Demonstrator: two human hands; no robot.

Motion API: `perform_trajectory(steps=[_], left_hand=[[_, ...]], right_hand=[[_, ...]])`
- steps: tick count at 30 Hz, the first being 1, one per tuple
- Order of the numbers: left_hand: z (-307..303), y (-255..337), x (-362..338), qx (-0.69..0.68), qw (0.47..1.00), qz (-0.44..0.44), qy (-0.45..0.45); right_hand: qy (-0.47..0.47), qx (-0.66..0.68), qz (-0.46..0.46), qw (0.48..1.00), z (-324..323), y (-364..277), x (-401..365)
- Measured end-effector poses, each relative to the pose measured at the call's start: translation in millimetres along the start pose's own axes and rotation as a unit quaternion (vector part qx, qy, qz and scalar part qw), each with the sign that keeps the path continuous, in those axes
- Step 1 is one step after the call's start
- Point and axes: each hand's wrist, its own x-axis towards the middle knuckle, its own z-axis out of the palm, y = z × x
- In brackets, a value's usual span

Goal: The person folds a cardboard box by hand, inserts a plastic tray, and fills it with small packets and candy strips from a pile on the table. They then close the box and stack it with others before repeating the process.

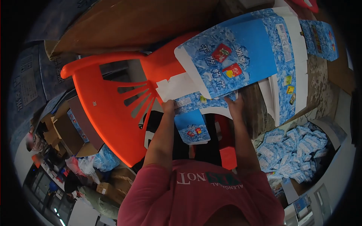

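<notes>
Watching the head cam here, and wow, it's tight quarters. Both hands are up on the blue carton [241, 49], a big flattened box with an ice-cube print that slants up and away toward the top right. The left hand [168, 106] is clamped on its lower edge, just below the white flap [175, 86]. The right hand [235, 105] grips that same lower edge further along, fingers curled over it. So it's a two-handed hold, with the carton out in front at arm's reach.

Edges are the headache. The carton's left end overlaps the orange chair [109, 113], which fills most of the left side with its slatted back tipped over. A small blue box [192, 130] sits between the forearms, right under the carton's lower edge; I can't tell if they touch. On the right, the carton's long white edge runs down close to a heap of blue packets [298, 150]. Open cardboard boxes [68, 132] crowd in behind the chair on the far left, and a brown cardboard sheet [132, 22] closes off the top.
</notes>
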Motion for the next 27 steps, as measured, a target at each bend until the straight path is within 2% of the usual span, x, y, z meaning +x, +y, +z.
perform_trajectory(steps=[3, 4, 5, 9, 12, 14, 15, 17, 18, 19, 20, 21, 23, 25, 26, 27], left_hand=[[-4, 13, 1, -0.044, 0.999, 0.007, -0.017], [-6, 19, 0, -0.062, 0.998, 0.0, -0.008], [-8, 22, 2, -0.08, 0.997, -0.007, 0.0], [-4, 43, 17, -0.166, 0.985, 0.031, 0.024], [2, 84, 6, -0.134, 0.987, 0.082, 0.018], [7, 108, 3, -0.173, 0.972, 0.157, -0.011], [8, 112, 13, -0.171, 0.972, 0.159, -0.011], [1, 113, 26, -0.133, 0.963, 0.234, -0.024], [-3, 104, 34, -0.131, 0.963, 0.233, -0.023], [-5, 93, 39, -0.009, 0.976, 0.217, 0.012], [-6, 85, 43, 0.115, 0.972, 0.2, 0.041], [-5, 82, 36, 0.12, 0.971, 0.205, 0.027], [7, 73, 10, 0.104, 0.943, 0.305, 0.084], [22, 89, -24, -0.072, 0.944, 0.321, 0.013], [32, 110, -50, -0.102, 0.931, 0.351, 0.019], [39, 135, -81, -0.134, 0.915, 0.38, 0.026]], right_hand=[[-0.075, -0.036, -0.017, 0.996, 8, 14, 39], [-0.039, -0.195, -0.204, 0.959, 17, 71, 72], [-0.042, -0.198, -0.207, 0.957, 20, 83, 93], [-0.047, -0.188, -0.182, 0.964, 39, 64, 147], [-0.044, -0.191, -0.175, 0.965, 56, 61, 172], [-0.039, -0.191, -0.177, 0.965, 68, 60, 186], [-0.039, -0.19, -0.178, 0.965, 74, 59, 192], [-0.04, -0.184, -0.186, 0.964, 82, 58, 202], [-0.041, -0.182, -0.189, 0.964, 86, 56, 207], [-0.04, -0.18, -0.193, 0.964, 89, 53, 207], [-0.036, -0.179, -0.199, 0.963, 93, 52, 203], [-0.024, -0.173, -0.208, 0.962, 93, 51, 194], [0.01, -0.16, -0.248, 0.955, 104, 50, 149], [0.057, -0.127, -0.32, 0.937, 118, 52, 88], [0.08, -0.107, -0.352, 0.927, 121, 57, 55], [-0.056, -0.085, -0.297, 0.949, 65, -26, -2]])
